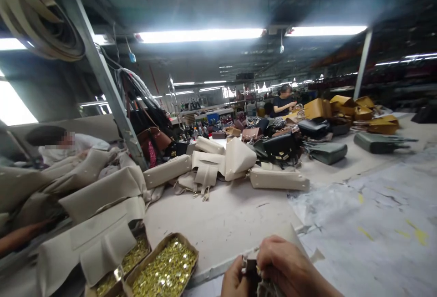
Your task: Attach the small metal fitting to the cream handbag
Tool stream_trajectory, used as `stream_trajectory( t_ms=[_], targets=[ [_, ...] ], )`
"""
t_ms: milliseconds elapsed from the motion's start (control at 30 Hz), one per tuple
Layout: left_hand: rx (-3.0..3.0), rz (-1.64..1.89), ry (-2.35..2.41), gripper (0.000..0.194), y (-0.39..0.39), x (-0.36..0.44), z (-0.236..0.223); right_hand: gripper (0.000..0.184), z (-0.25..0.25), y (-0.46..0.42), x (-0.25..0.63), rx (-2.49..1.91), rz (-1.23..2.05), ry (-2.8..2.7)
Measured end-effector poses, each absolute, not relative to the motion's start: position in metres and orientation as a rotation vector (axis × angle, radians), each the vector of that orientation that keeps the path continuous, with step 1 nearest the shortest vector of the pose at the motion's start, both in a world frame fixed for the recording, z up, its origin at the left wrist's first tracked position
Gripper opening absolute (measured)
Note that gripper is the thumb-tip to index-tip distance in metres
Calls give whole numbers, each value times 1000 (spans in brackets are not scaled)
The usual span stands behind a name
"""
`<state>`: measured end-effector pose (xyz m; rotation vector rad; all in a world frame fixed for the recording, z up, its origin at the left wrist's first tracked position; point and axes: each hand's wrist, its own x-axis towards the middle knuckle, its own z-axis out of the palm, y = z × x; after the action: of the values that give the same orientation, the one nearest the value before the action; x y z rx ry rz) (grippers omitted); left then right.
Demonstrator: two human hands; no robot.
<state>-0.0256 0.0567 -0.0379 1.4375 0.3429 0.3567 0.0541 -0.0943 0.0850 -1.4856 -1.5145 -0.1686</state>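
At bottom edge, both hands' fingers point(273, 253) pinch a small bag piece point(251, 265); no legible writing.

Handbag workshop: piled bags point(280, 146), worktable point(225, 219).

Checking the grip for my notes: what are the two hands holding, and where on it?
Both the left hand and the right hand pinch a small dark piece at its upper edge; what it is cannot be told.

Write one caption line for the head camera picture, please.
Two hands, left hand and right hand, grip a small piece at a worktable beside boxes of gold fittings and beige bags.
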Motion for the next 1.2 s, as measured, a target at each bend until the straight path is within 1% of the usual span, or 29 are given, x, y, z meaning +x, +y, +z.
stream_trajectory(
  t_ms=[133, 233, 333, 433, 533, 600, 667, 733, 833, 967, 1067, 1133, 1200],
  targets=[
    [1560, 355, 328, 21, 64, -34, -21, 13, 88, -91, 54, -1380, -264, -1589],
    [1786, 317, 353, 20, 76, -46, 3, 13, 97, -95, 55, -1349, -249, -1625],
    [2108, 243, 393, 21, 86, -61, 45, 15, 113, -107, 59, -1388, -187, -1588],
    [2363, 153, 483, 25, 87, -73, 100, 18, 123, -116, 69, -1368, -136, -1603],
    [2538, 58, 600, 31, 80, -77, 149, 18, 120, -117, 79, -1388, -115, -1603],
    [2656, 5, 632, 33, 75, -73, 165, 19, 109, -115, 82, -1398, -163, -1594],
    [2720, -25, 641, 33, 73, -66, 166, 19, 94, -112, 83, -1464, -217, -1566],
    [2688, -38, 664, 31, 74, -57, 155, 18, 77, -110, 82, -1575, -254, -1517],
    [2519, -76, 775, 25, 82, -43, 129, 18, 54, -103, 80, -1674, -359, -1497],
    [2265, -70, 928, 14, 94, -30, 103, 22, 39, -89, 81, -1654, -511, -1591],
    [2186, -80, 988, 11, 95, -33, 100, 23, 38, -81, 83, -1746, -358, -1585],
    [2300, -74, 965, 13, 92, -39, 104, 23, 36, -78, 84, -1839, -183, -1539],
    [2479, -73, 892, 16, 89, -46, 108, 19, 29, -72, 85, -1875, -58, -1511]
  ],
)
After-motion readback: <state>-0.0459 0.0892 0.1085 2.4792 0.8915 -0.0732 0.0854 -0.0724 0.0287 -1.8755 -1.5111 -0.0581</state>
